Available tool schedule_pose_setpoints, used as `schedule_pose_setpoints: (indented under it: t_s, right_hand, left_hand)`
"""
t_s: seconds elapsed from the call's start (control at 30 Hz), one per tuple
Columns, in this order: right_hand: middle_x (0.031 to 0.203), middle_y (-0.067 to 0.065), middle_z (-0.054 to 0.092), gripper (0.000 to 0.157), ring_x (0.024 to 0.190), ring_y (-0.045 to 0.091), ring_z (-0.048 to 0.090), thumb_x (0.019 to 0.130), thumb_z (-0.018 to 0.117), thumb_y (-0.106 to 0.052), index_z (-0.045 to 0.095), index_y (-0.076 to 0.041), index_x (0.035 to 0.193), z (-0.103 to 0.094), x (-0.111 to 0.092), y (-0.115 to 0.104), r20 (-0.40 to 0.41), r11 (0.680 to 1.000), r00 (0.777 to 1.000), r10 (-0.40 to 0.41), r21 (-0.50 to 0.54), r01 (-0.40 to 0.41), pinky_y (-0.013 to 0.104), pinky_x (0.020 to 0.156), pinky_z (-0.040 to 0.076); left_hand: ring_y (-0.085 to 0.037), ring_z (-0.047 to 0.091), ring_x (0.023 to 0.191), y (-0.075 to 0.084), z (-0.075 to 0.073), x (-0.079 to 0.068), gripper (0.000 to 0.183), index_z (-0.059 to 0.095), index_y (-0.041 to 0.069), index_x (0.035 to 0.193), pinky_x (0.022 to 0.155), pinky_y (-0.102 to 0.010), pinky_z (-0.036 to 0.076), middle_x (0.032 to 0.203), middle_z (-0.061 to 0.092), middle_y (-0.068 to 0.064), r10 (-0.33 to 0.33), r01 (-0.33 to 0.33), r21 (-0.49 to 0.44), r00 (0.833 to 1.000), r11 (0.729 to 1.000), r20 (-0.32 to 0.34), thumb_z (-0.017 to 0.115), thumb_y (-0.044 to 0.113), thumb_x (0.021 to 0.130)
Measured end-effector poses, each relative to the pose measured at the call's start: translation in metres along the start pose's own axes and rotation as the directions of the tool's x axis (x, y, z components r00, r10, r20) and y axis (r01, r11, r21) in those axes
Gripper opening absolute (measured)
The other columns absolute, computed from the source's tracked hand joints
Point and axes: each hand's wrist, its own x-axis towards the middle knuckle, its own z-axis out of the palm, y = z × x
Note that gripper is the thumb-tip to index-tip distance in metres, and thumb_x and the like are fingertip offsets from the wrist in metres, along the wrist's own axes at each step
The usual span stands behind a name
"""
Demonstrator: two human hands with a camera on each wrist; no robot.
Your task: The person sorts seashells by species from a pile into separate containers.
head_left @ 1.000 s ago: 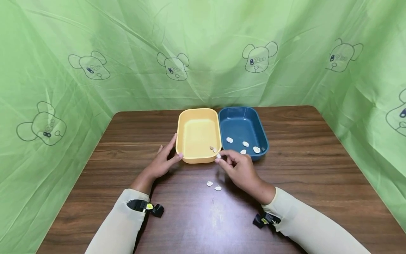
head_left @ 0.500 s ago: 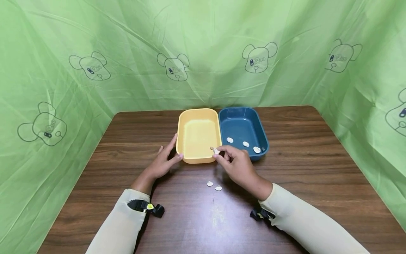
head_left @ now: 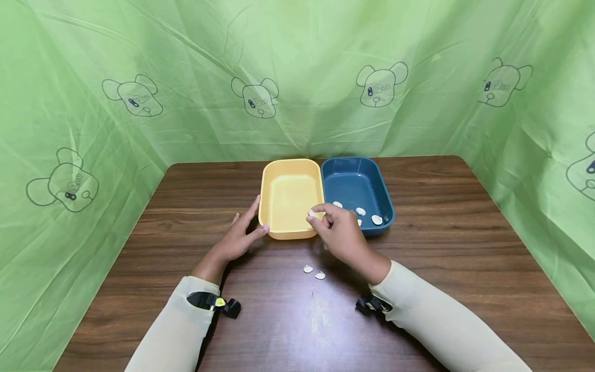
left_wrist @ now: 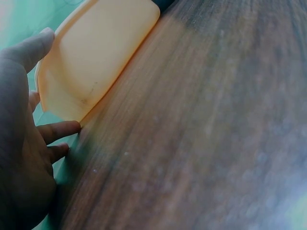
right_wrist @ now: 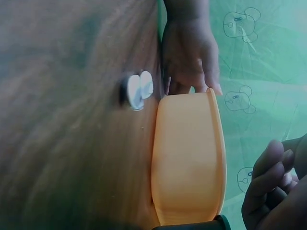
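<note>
Student: Grip of the right hand (head_left: 344, 236): wide, narrow, or loaded?

Tutor: Narrow; thumb and forefinger pinch one small white piece (head_left: 311, 212), which in the head view shows over the near right corner of the yellow tray (head_left: 288, 191); the right wrist view appears to set this hand above the rim

Student: And what surrounds the grip?

Tutor: To its left, the left hand (head_left: 236, 241) is spread, thumb at the near left corner and fingers along the outer wall of the same tray; to its right, the blue tray (head_left: 353, 186) bears four white pieces (head_left: 377, 220) in view; nearer the person than the grip, two white pieces (head_left: 320, 276) lie side by side on the table (head_left: 427, 217)

Student: Which step is in hand, and what would follow?

Tutor: By judgement, placing the pinched piece into the yellow tray; the next move would call for lowering the fingertips inside the wall and parting them, the left hand bracing; whether anything lies beneath the fingertips is hidden
</note>
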Motion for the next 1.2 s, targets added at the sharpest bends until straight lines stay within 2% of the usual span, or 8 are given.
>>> schedule_pose_setpoints:
  t_s: [0.1,0.37,0.57,0.8,0.97,1.03,1.2]
  right_hand:
    - [0.052,-0.003,0.051,0.020,0.037,0.013,0.056,0.103,0.078,-0.014,0.078,-0.004,0.120,0.001,0.004,-0.002,0.012,0.999,0.999,0.045,0.022,-0.045,0.026,0.060,0.057]
    - [0.051,-0.001,0.052,0.024,0.036,0.016,0.056,0.105,0.075,-0.016,0.076,-0.004,0.125,0.003,0.016,-0.004,0.041,0.990,0.991,0.130,0.058,-0.132,0.030,0.044,0.046]
    - [0.051,0.003,0.051,0.041,0.036,0.015,0.054,0.106,0.073,-0.014,0.068,-0.002,0.145,0.003,0.019,-0.004,0.080,0.986,0.989,0.126,0.101,-0.133,0.029,0.041,0.044]
    - [0.066,0.022,0.068,0.037,0.037,0.014,0.053,0.106,0.071,-0.009,0.070,0.001,0.141,-0.001,0.017,-0.002,0.065,0.986,0.993,0.094,0.130,-0.102,0.028,0.040,0.042]
    - [0.054,0.009,0.060,0.036,0.037,0.015,0.054,0.106,0.070,-0.007,0.070,0.002,0.141,-0.007,0.015,-0.003,0.061,0.985,0.994,0.086,0.142,-0.094,0.027,0.039,0.040]
    - [0.051,-0.001,0.054,0.036,0.037,0.015,0.054,0.107,0.070,-0.008,0.069,0.002,0.141,-0.009,0.015,-0.004,0.063,0.985,0.994,0.088,0.143,-0.096,0.026,0.039,0.040]
    - [0.050,-0.002,0.052,0.035,0.037,0.014,0.053,0.106,0.070,-0.009,0.071,0.001,0.140,-0.013,0.010,-0.005,0.071,0.984,0.993,0.094,0.145,-0.104,0.027,0.041,0.044]
  left_hand:
    - [-0.039,0.020,0.170,0.001,0.000,0.000,0.089,0.002,0.032,0.178,0.132,-0.073,-0.012,0.184,0.019,-0.006,0.000,0.000,0.000,1.000,1.000,0.001,0.061,0.041,0.111]
    - [-0.038,0.020,0.170,0.000,0.001,-0.001,0.089,0.002,0.034,0.177,0.132,-0.072,-0.013,0.183,0.021,-0.005,-0.009,0.009,-0.006,1.000,1.000,0.003,0.061,0.042,0.111]
    - [-0.039,0.021,0.170,0.000,0.001,-0.001,0.089,0.002,0.034,0.177,0.132,-0.072,-0.013,0.183,0.020,-0.006,-0.011,0.011,-0.004,1.000,1.000,0.002,0.061,0.041,0.111]
    - [-0.039,0.020,0.170,0.000,-0.001,-0.001,0.089,0.002,0.033,0.178,0.132,-0.072,-0.013,0.183,0.020,-0.006,-0.008,0.008,-0.007,1.000,1.000,0.004,0.060,0.041,0.111]
    - [-0.039,0.019,0.170,0.000,-0.001,-0.001,0.089,0.002,0.032,0.178,0.132,-0.072,-0.013,0.184,0.019,-0.005,-0.008,0.008,-0.008,1.000,1.000,0.004,0.061,0.041,0.111]
    - [-0.038,0.020,0.170,0.001,-0.001,-0.001,0.089,0.002,0.031,0.178,0.132,-0.073,-0.013,0.183,0.020,-0.006,-0.006,0.006,-0.008,1.000,1.000,0.003,0.061,0.041,0.111]
    - [-0.038,0.020,0.170,0.001,0.000,0.000,0.089,0.002,0.030,0.178,0.132,-0.073,-0.013,0.183,0.020,-0.006,-0.002,0.002,-0.004,1.000,1.000,0.003,0.061,0.040,0.112]
